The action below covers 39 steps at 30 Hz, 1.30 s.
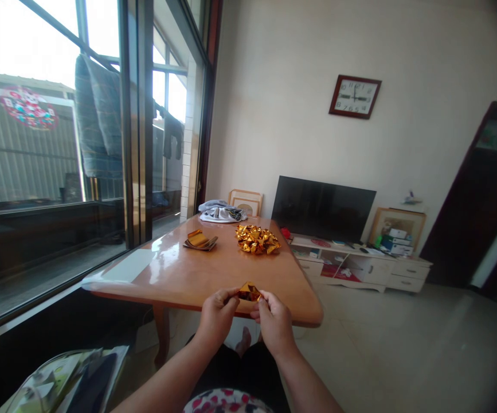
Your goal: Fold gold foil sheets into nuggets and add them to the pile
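Two bare hands are held just over the table's (179,272) near edge. A folded gold foil piece (249,292) is pinched narrowly between the fingers (265,299) of the left hand (218,314) and right hand (275,322), its long axis lying sideways and one corner pointing up. Beyond, a stack of foil squares (200,241) is laid left of a heap of folded gold foil (257,240); a bundled cloth (221,213) is placed farther off.

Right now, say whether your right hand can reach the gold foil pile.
Probably yes: nothing stands between the right hand and the gold foil pile on the wooden table, though it pinches a gold foil piece with the left hand and would likely let go first.
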Tool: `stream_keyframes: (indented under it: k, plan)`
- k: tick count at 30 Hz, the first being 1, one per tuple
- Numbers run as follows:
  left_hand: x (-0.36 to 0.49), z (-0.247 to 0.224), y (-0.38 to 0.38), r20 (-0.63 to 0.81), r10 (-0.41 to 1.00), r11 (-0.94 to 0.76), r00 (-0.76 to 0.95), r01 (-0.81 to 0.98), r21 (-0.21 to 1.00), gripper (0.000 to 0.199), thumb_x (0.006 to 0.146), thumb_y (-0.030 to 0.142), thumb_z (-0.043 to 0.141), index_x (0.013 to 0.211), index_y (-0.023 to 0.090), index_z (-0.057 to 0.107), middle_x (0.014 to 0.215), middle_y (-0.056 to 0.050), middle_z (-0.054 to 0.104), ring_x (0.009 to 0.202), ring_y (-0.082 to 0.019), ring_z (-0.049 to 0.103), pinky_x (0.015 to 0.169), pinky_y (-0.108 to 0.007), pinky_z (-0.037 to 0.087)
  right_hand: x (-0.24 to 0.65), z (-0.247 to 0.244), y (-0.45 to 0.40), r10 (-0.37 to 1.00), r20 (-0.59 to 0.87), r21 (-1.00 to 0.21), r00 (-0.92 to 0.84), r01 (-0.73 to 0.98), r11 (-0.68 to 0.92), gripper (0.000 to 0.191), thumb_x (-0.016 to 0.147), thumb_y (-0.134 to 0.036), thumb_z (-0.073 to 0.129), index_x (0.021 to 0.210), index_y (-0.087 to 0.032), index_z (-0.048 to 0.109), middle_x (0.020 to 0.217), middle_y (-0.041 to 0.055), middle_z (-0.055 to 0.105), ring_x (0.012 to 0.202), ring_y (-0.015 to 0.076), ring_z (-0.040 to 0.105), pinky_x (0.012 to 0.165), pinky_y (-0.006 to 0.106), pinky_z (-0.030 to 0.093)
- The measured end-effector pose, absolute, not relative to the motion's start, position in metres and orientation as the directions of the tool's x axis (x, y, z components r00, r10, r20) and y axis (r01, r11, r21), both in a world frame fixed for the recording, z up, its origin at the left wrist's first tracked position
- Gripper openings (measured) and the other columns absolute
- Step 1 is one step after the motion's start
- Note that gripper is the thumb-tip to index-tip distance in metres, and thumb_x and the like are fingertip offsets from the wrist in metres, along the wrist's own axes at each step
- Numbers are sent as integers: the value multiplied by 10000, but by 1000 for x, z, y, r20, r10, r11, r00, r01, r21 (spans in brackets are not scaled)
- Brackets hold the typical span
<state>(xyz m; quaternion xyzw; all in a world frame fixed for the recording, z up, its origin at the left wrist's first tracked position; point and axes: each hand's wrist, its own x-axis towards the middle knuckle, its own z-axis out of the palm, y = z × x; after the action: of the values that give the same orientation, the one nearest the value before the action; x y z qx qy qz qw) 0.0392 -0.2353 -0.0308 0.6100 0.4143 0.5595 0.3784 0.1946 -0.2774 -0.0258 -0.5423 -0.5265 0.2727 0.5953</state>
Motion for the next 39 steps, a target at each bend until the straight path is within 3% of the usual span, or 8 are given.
stream_keyframes:
  k: [4, 8, 11, 22, 30, 39]
  plan:
    - [38, -29, -235, 294, 955, -293, 39, -16, 956, 319, 761, 310, 670, 1011, 162, 799, 960, -73, 799, 907, -260, 711, 793, -319, 523, 196, -26, -278, 895, 322, -937, 310, 243, 253, 443, 905, -442, 522, 1208, -152, 662, 910, 92, 769, 679, 226, 741, 622, 309, 588]
    - [38, -27, -236, 278, 960, -277, 21, -25, 961, 327, 733, 317, 690, 992, 156, 807, 911, -69, 798, 846, -252, 706, 735, -304, 516, 196, -25, -279, 879, 330, -931, 346, 274, 241, 332, 874, -440, 564, 1027, -174, 691, 815, 68, 757, 651, 225, 729, 603, 301, 571]
    - [39, -27, -236, 283, 959, -283, 17, -21, 959, 337, 715, 303, 702, 999, 157, 810, 930, -70, 798, 881, -260, 705, 766, -309, 516, 195, -24, -280, 869, 357, -916, 344, 313, 252, 299, 882, -437, 551, 961, -185, 690, 767, 56, 747, 641, 223, 721, 600, 294, 557]
    - [38, -30, -233, 290, 957, -290, 11, -21, 957, 356, 732, 345, 708, 1008, 141, 804, 928, -89, 795, 905, -278, 713, 809, -339, 532, 189, -24, -285, 848, 450, -839, 279, 458, 295, 304, 933, -373, 486, 1008, -198, 723, 773, 42, 747, 655, 208, 714, 631, 275, 530]
    - [37, -31, -232, 290, 957, -290, 15, -14, 957, 360, 746, 338, 698, 1029, 141, 803, 946, -92, 796, 940, -285, 712, 827, -343, 531, 194, -24, -284, 857, 426, -862, 291, 420, 286, 323, 931, -390, 497, 1066, -196, 716, 813, 42, 753, 665, 205, 718, 639, 272, 536]
    - [39, -35, -230, 338, 941, -339, 20, 25, 941, 336, 776, 329, 685, 1053, 177, 798, 1034, -76, 791, 1009, -287, 695, 919, -363, 502, 197, -26, -281, 839, 450, -830, 306, 490, 266, 315, 923, -442, 516, 890, -200, 714, 716, 35, 727, 640, 205, 685, 616, 266, 505]
